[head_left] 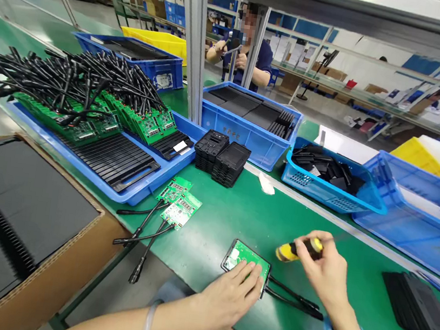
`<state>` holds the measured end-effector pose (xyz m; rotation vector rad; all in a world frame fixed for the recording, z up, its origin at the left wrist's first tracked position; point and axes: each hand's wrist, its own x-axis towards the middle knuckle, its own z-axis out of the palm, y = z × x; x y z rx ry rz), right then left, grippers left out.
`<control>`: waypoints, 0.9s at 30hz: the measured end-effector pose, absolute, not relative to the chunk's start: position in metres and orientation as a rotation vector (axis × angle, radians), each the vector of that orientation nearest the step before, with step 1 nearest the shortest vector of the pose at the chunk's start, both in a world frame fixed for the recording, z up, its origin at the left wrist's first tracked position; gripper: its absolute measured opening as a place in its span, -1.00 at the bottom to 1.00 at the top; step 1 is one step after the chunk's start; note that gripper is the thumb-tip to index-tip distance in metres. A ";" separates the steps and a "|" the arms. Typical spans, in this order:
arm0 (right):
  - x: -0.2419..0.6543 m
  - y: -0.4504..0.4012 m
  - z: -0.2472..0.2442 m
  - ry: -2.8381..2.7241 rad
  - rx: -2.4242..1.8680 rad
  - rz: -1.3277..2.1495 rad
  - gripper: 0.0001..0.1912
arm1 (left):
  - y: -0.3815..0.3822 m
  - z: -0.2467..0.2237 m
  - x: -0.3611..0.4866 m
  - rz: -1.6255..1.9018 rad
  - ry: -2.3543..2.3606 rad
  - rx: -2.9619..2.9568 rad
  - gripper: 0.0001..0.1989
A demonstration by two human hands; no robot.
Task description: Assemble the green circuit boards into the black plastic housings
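Note:
My left hand (232, 298) lies with its fingers spread over a green circuit board (241, 253), which sits in a black case (226, 261) on the green bench. Two black cables (295, 297) run from the case to the right. To the right of the board, my right hand (323, 264) is closed around a yellow and black screwdriver (299, 249), held above the bench. Its shaft looks blurred. Left of the case, two loose boards (181, 210) with black cables rest on the bench.
Stacked black cases (230, 164) stand behind. A blue tray (129, 196) holds many cabled boards at the left, near a cardboard box (70, 239). Blue bins (248, 141) line the back. Black units (421, 305) lie at the right. A person (264, 56) works across the bench.

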<state>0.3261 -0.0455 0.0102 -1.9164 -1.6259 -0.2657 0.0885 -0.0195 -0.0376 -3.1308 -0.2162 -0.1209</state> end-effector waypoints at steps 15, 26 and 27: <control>0.289 -0.054 0.026 -1.731 -1.668 -0.141 -0.77 | -0.024 -0.041 0.093 -0.228 -0.257 -3.072 -0.06; 0.246 -0.016 0.001 -1.776 -1.429 0.058 -0.90 | -0.024 -0.043 0.097 -0.245 -0.309 -3.133 -0.11; 0.243 -0.011 -0.001 -1.796 -1.423 0.074 -0.90 | -0.024 -0.042 0.097 -0.245 -0.313 -3.133 -0.11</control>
